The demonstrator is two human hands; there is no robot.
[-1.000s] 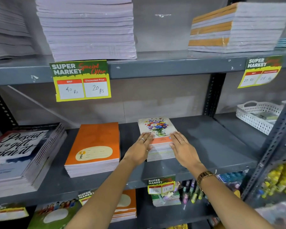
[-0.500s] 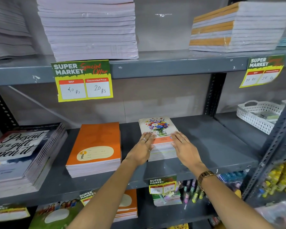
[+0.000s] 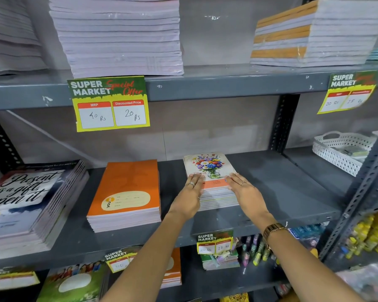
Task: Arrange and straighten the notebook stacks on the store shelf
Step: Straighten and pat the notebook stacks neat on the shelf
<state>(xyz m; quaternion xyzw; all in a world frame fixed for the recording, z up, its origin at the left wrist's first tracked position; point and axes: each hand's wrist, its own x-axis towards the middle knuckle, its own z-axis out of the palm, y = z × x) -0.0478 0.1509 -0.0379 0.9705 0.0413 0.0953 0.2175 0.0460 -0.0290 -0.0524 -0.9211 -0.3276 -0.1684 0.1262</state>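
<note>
A small stack of notebooks with a flower-vase cover point(image 3: 207, 166) lies on the grey middle shelf point(image 3: 282, 188). My left hand point(image 3: 189, 196) presses flat against the stack's left side, fingers reaching onto the top cover. My right hand point(image 3: 246, 192), with a watch on the wrist, presses against its right side in the same way. The stack is squeezed between both palms. Left of it stands an orange notebook stack point(image 3: 127, 192), and further left a taller, fanned stack with the "Present is a gift" cover point(image 3: 24, 197).
The upper shelf carries tall pale notebook piles point(image 3: 120, 38) and an orange-edged pile point(image 3: 310, 33). A white perforated basket point(image 3: 340, 151) sits at the right. Price tags point(image 3: 110, 103) hang from shelf edges. Below are more notebooks point(image 3: 74, 282) and pens point(image 3: 253, 249). A grey slotted upright point(image 3: 367, 186) stands at right.
Both hands stay on either side of the flower notebook stack, almost unmoved. The view has shifted slightly.
</note>
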